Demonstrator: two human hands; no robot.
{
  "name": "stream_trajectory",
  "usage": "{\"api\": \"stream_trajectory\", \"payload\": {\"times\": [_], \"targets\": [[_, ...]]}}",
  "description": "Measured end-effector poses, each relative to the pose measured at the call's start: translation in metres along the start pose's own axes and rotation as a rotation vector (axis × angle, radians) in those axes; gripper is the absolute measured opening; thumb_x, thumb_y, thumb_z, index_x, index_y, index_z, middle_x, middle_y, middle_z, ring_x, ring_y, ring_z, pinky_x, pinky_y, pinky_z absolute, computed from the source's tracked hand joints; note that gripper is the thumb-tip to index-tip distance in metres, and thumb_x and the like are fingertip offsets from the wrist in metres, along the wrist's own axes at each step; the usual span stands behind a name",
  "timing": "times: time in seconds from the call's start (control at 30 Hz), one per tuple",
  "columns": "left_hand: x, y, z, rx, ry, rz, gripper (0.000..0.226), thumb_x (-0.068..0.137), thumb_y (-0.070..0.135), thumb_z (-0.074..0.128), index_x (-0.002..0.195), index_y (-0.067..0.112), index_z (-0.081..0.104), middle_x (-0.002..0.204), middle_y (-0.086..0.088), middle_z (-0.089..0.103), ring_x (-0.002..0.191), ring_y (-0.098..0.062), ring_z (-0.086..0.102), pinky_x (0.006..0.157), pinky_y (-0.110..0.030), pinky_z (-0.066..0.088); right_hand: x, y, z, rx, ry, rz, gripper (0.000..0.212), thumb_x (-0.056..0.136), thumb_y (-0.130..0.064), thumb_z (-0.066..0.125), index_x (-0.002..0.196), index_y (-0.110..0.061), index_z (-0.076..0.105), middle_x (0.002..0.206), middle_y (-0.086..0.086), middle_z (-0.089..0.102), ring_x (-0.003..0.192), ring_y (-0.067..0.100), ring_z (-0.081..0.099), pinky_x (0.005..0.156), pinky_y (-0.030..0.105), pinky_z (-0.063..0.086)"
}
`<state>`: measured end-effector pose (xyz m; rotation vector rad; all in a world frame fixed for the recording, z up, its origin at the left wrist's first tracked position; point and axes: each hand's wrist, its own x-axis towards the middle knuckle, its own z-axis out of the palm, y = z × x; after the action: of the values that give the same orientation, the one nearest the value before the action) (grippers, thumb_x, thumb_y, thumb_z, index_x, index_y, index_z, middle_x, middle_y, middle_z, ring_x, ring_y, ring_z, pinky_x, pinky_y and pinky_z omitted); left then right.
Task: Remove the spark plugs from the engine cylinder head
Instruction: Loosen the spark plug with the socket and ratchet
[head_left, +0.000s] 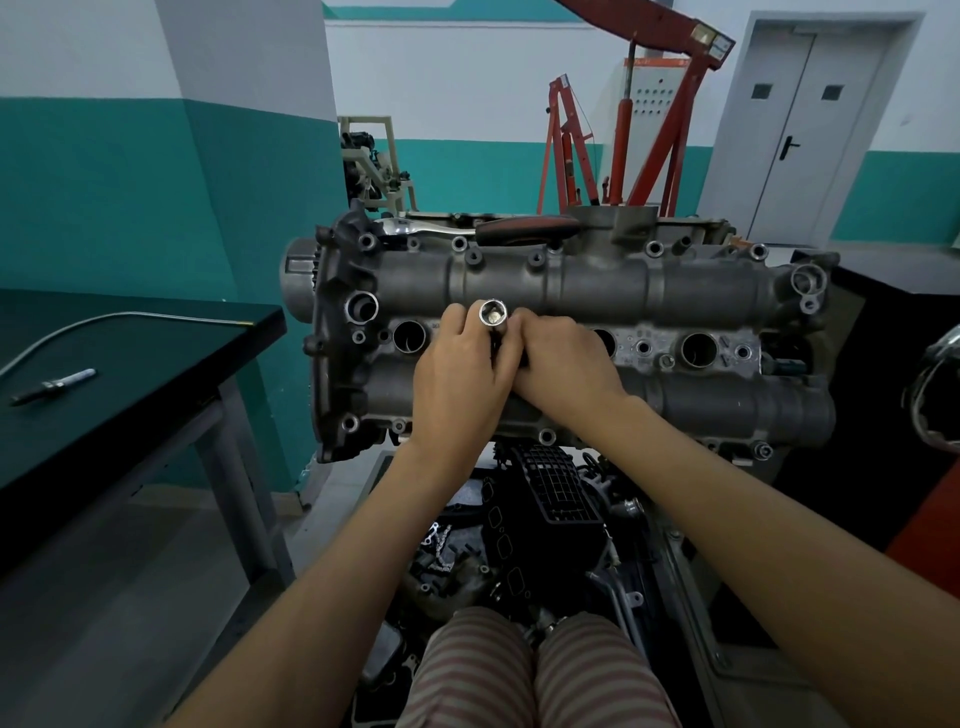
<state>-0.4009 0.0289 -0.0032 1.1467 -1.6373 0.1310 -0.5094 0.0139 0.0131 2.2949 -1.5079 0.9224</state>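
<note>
Spark plug (493, 313) sits inside 1 shiny socket tube (492, 315), seen from the open end as a pale tip. The tube pokes up between 2 hands, over the middle of the gray cylinder head (571, 332).

Left hand (460, 371) has its fingers curled round the tube from the left. Right hand (563, 358) curls in from the right & touches the left hand; its fingers reach toward the tube, but can't tell if it grips it.

3 open plug holes show in the head: 1 left of the hands (409, 336), 1 just right of the right hand (605, 340), partly hidden, & 1 far right (699, 349).

1 ratchet w/ a red-black handle (483, 229) lies on the far edge of the head. 1 dark table (130, 374) stands at left w/ 1 pen (52, 386) & 1 bent metal rod (119, 319) on it. 1 red hoist (644, 119) stands behind the engine.
</note>
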Motion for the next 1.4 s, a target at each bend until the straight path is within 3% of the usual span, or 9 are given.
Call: {"api": "stream_trajectory", "payload": {"times": [0.1,0.3,0.47,0.57,0.73,0.87,1.07,1.2,1.4], "targets": [[-0.001,0.000,0.000,-0.008,0.004,0.014,0.029,0.096,0.028,0.048,0.089,0.002,0.057,0.088,-0.009,0.052,0.072,-0.021,0.050,0.059,-0.024,0.034,0.001,0.000,-0.001,-0.017,0.003,0.006,0.017,0.089,-0.028,0.045,0.080,-0.016,0.053,0.077,0.011,0.064,0.074,0.033,0.060,0.056,0.029,0.030],[-0.002,-0.001,0.000,-0.056,0.021,0.040,0.026,0.096,0.023,0.048,0.093,-0.001,0.057,0.091,-0.012,0.052,0.072,-0.025,0.052,0.060,-0.040,0.045,-0.001,-0.001,0.002,-0.157,-0.011,-0.086,0.025,0.094,-0.027,0.038,0.104,-0.010,0.053,0.092,0.010,0.064,0.083,0.031,0.059,0.059,0.031,0.032],[-0.004,0.001,-0.002,-0.078,0.044,0.064,0.032,0.095,0.031,0.041,0.090,0.002,0.053,0.085,-0.008,0.052,0.067,-0.020,0.049,0.055,-0.028,0.038,-0.003,-0.004,-0.003,-0.095,-0.043,-0.050,0.027,0.095,-0.023,0.039,0.117,-0.009,0.048,0.108,0.008,0.059,0.087,0.028,0.060,0.070,0.038,0.046],[-0.004,0.001,-0.003,-0.085,0.040,0.058,0.035,0.092,0.034,0.037,0.090,0.003,0.052,0.084,-0.006,0.051,0.068,-0.017,0.048,0.057,-0.024,0.034,-0.005,-0.005,-0.005,-0.084,-0.026,-0.065,0.026,0.095,-0.023,0.040,0.115,-0.008,0.048,0.106,0.008,0.057,0.079,0.028,0.059,0.064,0.036,0.044],[-0.004,-0.001,0.000,-0.119,0.032,0.026,0.019,0.094,0.021,0.047,0.090,0.003,0.053,0.084,-0.006,0.053,0.067,-0.017,0.048,0.057,-0.027,0.038,-0.008,-0.007,-0.006,-0.108,0.007,-0.079,0.029,0.094,-0.028,0.043,0.113,-0.007,0.051,0.103,0.009,0.053,0.073,0.030,0.058,0.053,0.032,0.034],[-0.005,-0.003,0.000,-0.159,0.068,0.046,0.017,0.094,0.016,0.051,0.085,0.001,0.054,0.079,-0.006,0.053,0.066,-0.012,0.044,0.059,-0.019,0.032,-0.010,-0.008,-0.006,-0.111,0.069,-0.108,0.028,0.094,-0.030,0.048,0.102,-0.004,0.055,0.095,0.011,0.054,0.063,0.030,0.057,0.048,0.030,0.030],[-0.006,-0.005,-0.001,-0.173,0.080,0.072,0.023,0.095,0.018,0.050,0.082,-0.001,0.055,0.074,-0.007,0.054,0.064,-0.018,0.048,0.057,-0.024,0.036,-0.003,-0.003,-0.001,-0.117,0.054,0.028,0.035,0.090,-0.043,0.041,0.097,-0.011,0.052,0.089,0.007,0.065,0.080,0.029,0.062,0.057,0.031,0.037],[-0.006,-0.003,-0.002,-0.171,0.098,0.117,0.030,0.093,0.026,0.048,0.079,0.000,0.056,0.071,-0.008,0.054,0.061,-0.021,0.049,0.054,-0.031,0.041,-0.004,-0.001,-0.001,-0.155,0.011,-0.005,0.028,0.092,-0.034,0.039,0.097,-0.014,0.058,0.087,0.009,0.066,0.082,0.032,0.061,0.059,0.030,0.030],[-0.005,0.000,-0.001,-0.143,0.069,0.019,0.021,0.090,0.027,0.054,0.086,0.006,0.052,0.079,0.000,0.049,0.063,-0.012,0.044,0.053,-0.016,0.032,-0.006,-0.006,-0.001,-0.069,0.005,-0.039,0.011,0.095,-0.024,0.042,0.094,-0.014,0.041,0.101,0.005,0.054,0.068,0.026,0.053,0.053,0.032,0.029]]}}
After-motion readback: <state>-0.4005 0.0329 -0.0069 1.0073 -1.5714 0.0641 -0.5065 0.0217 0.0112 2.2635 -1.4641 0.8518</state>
